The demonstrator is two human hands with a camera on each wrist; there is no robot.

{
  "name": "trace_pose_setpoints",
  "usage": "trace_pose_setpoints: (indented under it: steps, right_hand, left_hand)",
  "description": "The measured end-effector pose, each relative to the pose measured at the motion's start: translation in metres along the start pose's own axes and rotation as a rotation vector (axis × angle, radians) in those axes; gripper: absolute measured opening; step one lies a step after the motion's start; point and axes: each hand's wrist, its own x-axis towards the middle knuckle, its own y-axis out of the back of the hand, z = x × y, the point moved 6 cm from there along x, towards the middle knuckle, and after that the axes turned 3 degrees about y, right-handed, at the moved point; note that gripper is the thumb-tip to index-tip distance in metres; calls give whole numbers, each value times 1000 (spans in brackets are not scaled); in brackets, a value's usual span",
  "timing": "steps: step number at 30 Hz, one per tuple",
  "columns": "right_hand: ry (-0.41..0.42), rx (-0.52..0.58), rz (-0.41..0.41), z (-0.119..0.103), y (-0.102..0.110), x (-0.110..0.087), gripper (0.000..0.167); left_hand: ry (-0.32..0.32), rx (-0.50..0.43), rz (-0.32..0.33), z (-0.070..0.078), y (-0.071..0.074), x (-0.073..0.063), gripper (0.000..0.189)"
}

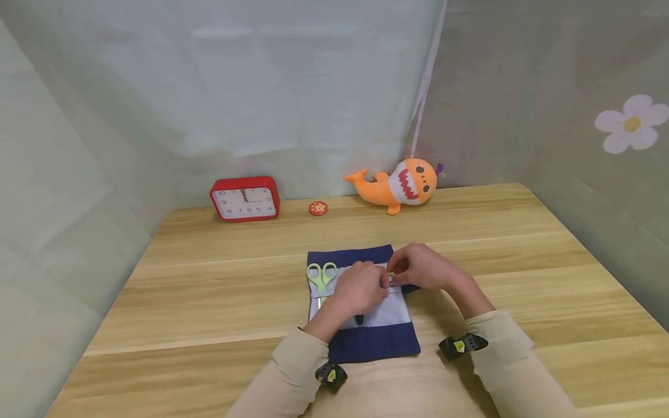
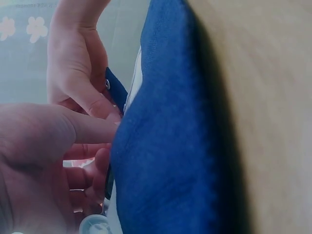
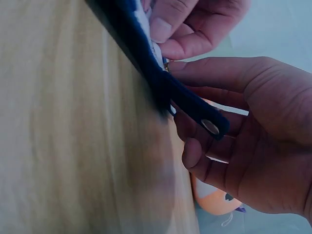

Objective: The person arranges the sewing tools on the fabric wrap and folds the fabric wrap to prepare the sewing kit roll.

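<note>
A navy fabric roll (image 1: 373, 343) with a pale grey lining lies unfolded on the table. Green-handled scissors (image 1: 322, 277) sit in its pocket at the left. My left hand (image 1: 362, 287) bends over the middle, thumb and finger pinching the pale pocket edge. From the right, my right hand (image 1: 422, 268) pinches a small item (image 1: 390, 277) with a yellowish, shiny end at the pocket; its kind is too small to tell. A dark tip (image 1: 359, 319) shows below the left hand. The roll's strap (image 3: 200, 109), with a metal snap, sticks out beside the right fingers.
Along the back edge of the wooden table (image 1: 209, 290) stand a red clock (image 1: 244, 203), a round red badge (image 1: 317, 208) and an orange plush shark (image 1: 399, 186). Fabric walls hang behind and at both sides.
</note>
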Motion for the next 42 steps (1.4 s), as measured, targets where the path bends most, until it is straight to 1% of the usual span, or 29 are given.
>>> trace_pose_setpoints:
  steps: [4, 12, 20, 25, 33, 39, 42]
  right_hand:
    - [-5, -15, 3, 0, -1, 1, 13]
    - [-3, -4, -19, 2, -1, 1, 13]
    - [10, 7, -22, 2, -2, 0, 13]
    - [-3, 6, -19, 1, -2, 1, 13]
    - [11, 22, 3, 1, -2, 1, 12]
    - [20, 51, 25, 2, -2, 0, 3]
    - [13, 60, 28, 2, -1, 0, 4]
  left_hand:
    - [-2, -23, 6, -1, 1, 0, 5]
    - [-7, -31, 1, -1, 2, -1, 11]
    - [-18, -23, 6, 0, 2, -1, 12]
    - [-27, -12, -3, 1, 1, -1, 12]
    - [-45, -1, -11, 1, 1, 0, 13]
    - [-46, -9, -12, 1, 0, -1, 14]
    - [-48, -4, -11, 1, 0, -1, 15]
